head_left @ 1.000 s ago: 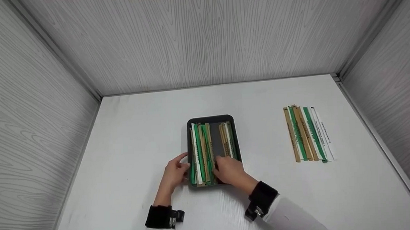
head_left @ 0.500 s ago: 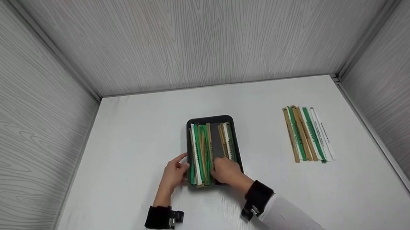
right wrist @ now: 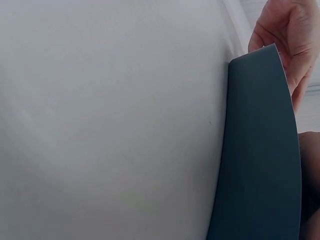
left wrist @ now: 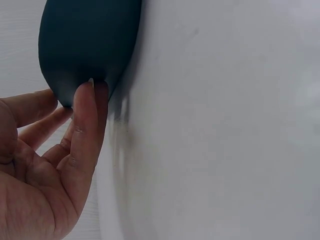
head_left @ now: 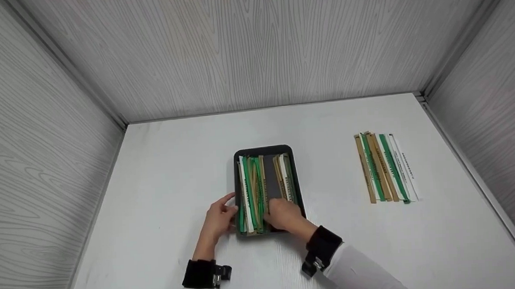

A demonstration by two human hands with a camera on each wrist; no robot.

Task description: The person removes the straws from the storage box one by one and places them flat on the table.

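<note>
A dark rectangular tray [head_left: 263, 150] holds long, narrow paper-wrapped packets [head_left: 252, 192] in green, white and brown, lying lengthwise. They form a wider group on the left and a smaller group [head_left: 283, 173] on the right, with bare tray floor between. My left hand [head_left: 218, 218] holds the tray's near left corner; in the left wrist view, thumb and fingers [left wrist: 85, 115] touch its outer wall from different sides. My right hand [head_left: 283, 213] is inside the tray, fingers curled down against the right edge of the left group. Its fingertips are hidden, so any grip is unclear.
More packets [head_left: 381, 167] in brown, green and white lie side by side on the white table [head_left: 171, 165] to the right. Grey wood-grain panels [head_left: 253, 49] stand behind the table and on both sides.
My right hand has shifted slightly left inside the tray, and the left group's packets have been nudged closer together. Between the last two frames hardly anything moves. My left hand stays in place.
</note>
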